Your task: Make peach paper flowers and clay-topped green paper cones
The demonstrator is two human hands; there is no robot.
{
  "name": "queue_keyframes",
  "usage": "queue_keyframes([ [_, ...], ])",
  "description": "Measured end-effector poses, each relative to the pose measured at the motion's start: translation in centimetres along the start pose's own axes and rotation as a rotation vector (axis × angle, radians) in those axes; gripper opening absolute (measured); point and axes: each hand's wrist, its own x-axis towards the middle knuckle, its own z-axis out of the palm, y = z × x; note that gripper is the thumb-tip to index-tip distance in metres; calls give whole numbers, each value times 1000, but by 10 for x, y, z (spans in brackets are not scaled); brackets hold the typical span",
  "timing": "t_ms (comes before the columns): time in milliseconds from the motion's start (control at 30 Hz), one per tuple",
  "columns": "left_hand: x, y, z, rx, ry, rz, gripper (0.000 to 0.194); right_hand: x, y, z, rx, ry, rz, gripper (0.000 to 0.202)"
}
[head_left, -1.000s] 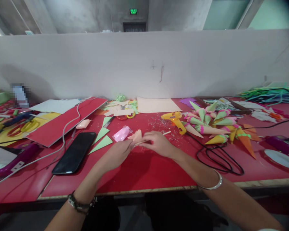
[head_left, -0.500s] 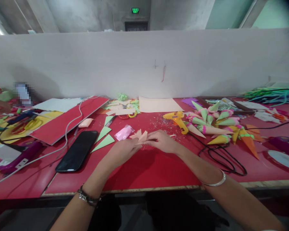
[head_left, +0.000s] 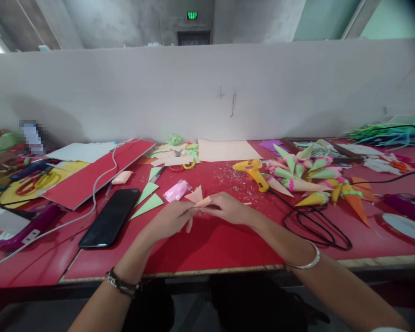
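Note:
Both hands meet over the red table point(head_left: 214, 249), just below the middle of the view. My left hand point(head_left: 171, 217) pinches a folded peach paper piece point(head_left: 203, 202) from the left. My right hand point(head_left: 230, 208) has its fingers closed on the same piece from the right. Another pointed bit of peach paper point(head_left: 194, 194) shows just behind the fingertips; whether it is part of the held piece I cannot tell. A pink packet point(head_left: 177, 190) lies behind my left hand, and green paper triangles point(head_left: 147, 206) lie to its left.
A black phone point(head_left: 110, 218) lies at the left, beside a white cable point(head_left: 95, 191) and a red board point(head_left: 98, 173). A yellow glue gun point(head_left: 254, 172), its black cord point(head_left: 314, 226) and several paper cones point(head_left: 299, 173) are at the right. Another person's hand point(head_left: 2, 159) shows far left.
The peach paper is turned and more folded between my fingers. My left hand's lower fingers now hang downward, and my right hand sits slightly lower.

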Motion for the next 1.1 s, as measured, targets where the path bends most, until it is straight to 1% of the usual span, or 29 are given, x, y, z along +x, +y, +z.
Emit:
queue_keyframes([
  [100,-2,0,-2,-113,-39,-38,33,0,-2,0,-9,-3,-16,31],
  [200,-4,1,-7,-149,-51,-22,36,1,-4,-2,-15,-11,-29,31],
  [300,-6,1,-11,-139,-24,3,41,0,-5,-5,-39,4,-16,34],
  [433,-5,0,-9,-169,32,-33,43,-1,-7,-7,-112,22,7,39],
  [567,-3,0,-5,-192,95,-41,42,-2,-7,-4,-160,56,-6,35],
  [700,-2,3,-4,-192,103,-59,41,-2,-5,1,-268,90,-43,32],
  [800,-3,5,-4,-171,129,-40,41,-1,-5,3,-328,93,-36,31],
  [867,-4,6,-4,-150,155,-15,40,-1,-6,2,-310,101,-16,31],
  [967,-3,8,-4,-158,160,-2,38,-2,-8,-1,-186,106,-8,31],
  [1033,-2,8,-3,-212,151,-6,37,-2,-10,-3,-92,108,-3,32],
  [1100,0,8,-2,-279,172,-3,37,-2,-11,-4,-29,111,17,34],
])
